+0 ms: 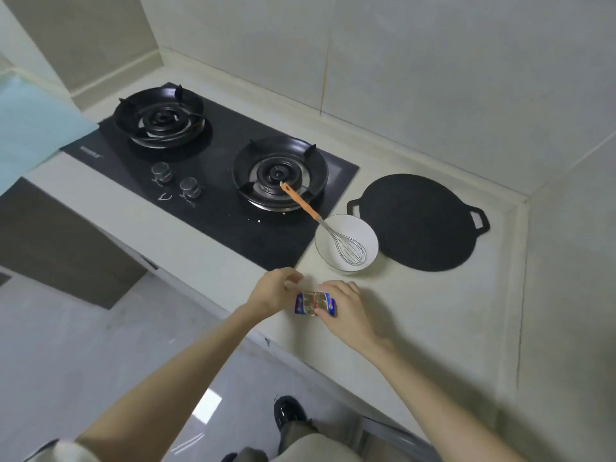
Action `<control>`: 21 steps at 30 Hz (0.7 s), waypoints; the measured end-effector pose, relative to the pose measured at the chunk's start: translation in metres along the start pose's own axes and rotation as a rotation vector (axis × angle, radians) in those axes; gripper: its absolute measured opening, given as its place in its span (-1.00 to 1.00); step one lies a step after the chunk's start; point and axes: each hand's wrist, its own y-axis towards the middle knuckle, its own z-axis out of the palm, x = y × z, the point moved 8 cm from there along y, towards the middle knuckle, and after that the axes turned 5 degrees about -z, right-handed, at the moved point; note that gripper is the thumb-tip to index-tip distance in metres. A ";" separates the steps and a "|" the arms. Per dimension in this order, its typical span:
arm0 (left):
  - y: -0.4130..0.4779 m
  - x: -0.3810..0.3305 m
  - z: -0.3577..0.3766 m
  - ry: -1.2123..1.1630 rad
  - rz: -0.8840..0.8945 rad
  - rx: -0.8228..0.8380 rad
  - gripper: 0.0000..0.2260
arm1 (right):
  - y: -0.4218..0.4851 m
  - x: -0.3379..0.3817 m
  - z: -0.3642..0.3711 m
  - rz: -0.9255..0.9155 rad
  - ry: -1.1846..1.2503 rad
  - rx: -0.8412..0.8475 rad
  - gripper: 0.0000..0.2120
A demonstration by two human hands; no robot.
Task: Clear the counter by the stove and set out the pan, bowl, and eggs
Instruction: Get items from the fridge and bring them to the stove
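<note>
A flat black pan [418,221] with two loop handles lies on the counter right of the stove. In front of it stands a white bowl [346,243] holding a wire whisk [336,240], whose orange handle leans out over the right burner. At the counter's front edge sits a small blue and red packet [315,303]. My right hand [346,311] grips its right side. My left hand [275,291] has its fingers pinched together at the packet's upper left corner; whether it touches the packet is unclear. No eggs are visible.
A black glass gas stove [213,181] with two burners and two knobs fills the counter's left part. Tiled walls close the back and right sides. A light blue sheet [30,128] lies at far left. The floor and my shoe lie below the counter edge.
</note>
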 end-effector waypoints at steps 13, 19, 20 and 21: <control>-0.113 0.057 -0.164 0.026 -0.029 -0.297 -0.73 | 0.053 0.184 -0.017 -0.350 0.022 0.105 -0.66; -0.223 0.122 -0.248 -0.059 -0.159 -0.572 -0.73 | 0.056 0.309 0.006 -0.595 0.108 0.168 -0.68; -0.248 0.133 -0.262 -0.076 -0.189 -0.631 -0.73 | 0.053 0.334 0.011 -0.643 0.123 0.181 -0.68; -0.272 0.142 -0.273 -0.091 -0.214 -0.683 -0.73 | 0.050 0.359 0.016 -0.691 0.136 0.193 -0.69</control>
